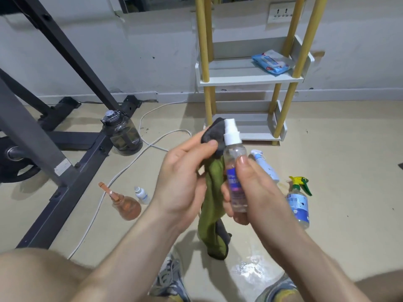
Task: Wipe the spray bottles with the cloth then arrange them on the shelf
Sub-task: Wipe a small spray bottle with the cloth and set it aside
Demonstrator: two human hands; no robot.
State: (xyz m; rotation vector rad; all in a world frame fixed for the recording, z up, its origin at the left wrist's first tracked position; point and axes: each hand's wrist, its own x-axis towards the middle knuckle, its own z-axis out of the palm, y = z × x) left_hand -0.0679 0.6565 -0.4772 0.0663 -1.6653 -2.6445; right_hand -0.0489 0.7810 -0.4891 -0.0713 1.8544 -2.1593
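Right hand (250,192) is gripping the clear spray bottle (235,153) round its labelled body, thumb on the front. The bottle is being held in mid-air before the shelf (246,80), long axis near vertical, white spray cap up. Left hand (183,177) is pinching the green-grey cloth (214,192) against the bottle's left shoulder; the rest is hanging down between the hands. Wipes pack (272,62) is lying on the upper tier. On the floor: white trigger bottle (265,165) behind the right hand, green-trigger bottle (297,205) to the right, orange bottle (126,205) and small white bottle (141,195) to the left, water jug (123,134) and cable (130,162) beyond.

A packet (272,62), perhaps wipes, lies at the shelf's (239,80) right edge; a trigger bottle (297,205) stands on the floor (338,149) before it.
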